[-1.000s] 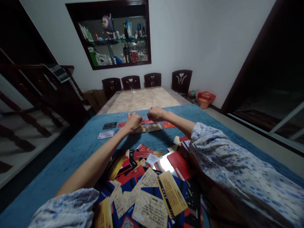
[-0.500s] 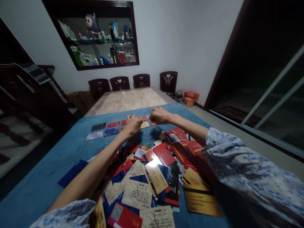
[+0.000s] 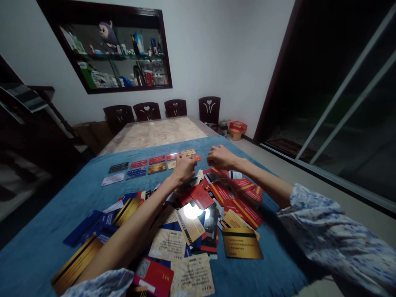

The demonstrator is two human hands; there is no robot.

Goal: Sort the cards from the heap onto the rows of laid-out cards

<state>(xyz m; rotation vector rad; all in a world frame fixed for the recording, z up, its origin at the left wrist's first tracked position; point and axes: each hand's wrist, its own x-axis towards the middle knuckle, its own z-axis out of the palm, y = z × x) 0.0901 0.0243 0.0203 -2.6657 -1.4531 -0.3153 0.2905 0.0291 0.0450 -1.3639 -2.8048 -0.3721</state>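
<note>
My left hand (image 3: 185,168) is closed, its fingers curled near the right end of two rows of cards. It partly covers a yellow card (image 3: 171,165); a small orange-red card (image 3: 197,157) lies just beyond it. My right hand (image 3: 222,158), closed too, hovers over the far edge of a loose heap of cards. Whatever either hand may hold is hidden. In the rows lie a black card (image 3: 119,167), a lilac-white card (image 3: 113,179), a blue card (image 3: 136,173) and a gold card (image 3: 156,168). On the heap are a red card (image 3: 201,196) and several beige ones.
A blue cloth (image 3: 80,181) covers the near part of the table, with the bare marble top (image 3: 167,130) beyond. Dark chairs (image 3: 147,111) stand at the far end. An orange bucket (image 3: 235,134) is on the floor, and a sliding door (image 3: 324,103) is at right.
My right hand has left the end of the card rows and moved right and nearer, over the heap. My left hand has shifted right along the rows. The view has turned slightly right.
</note>
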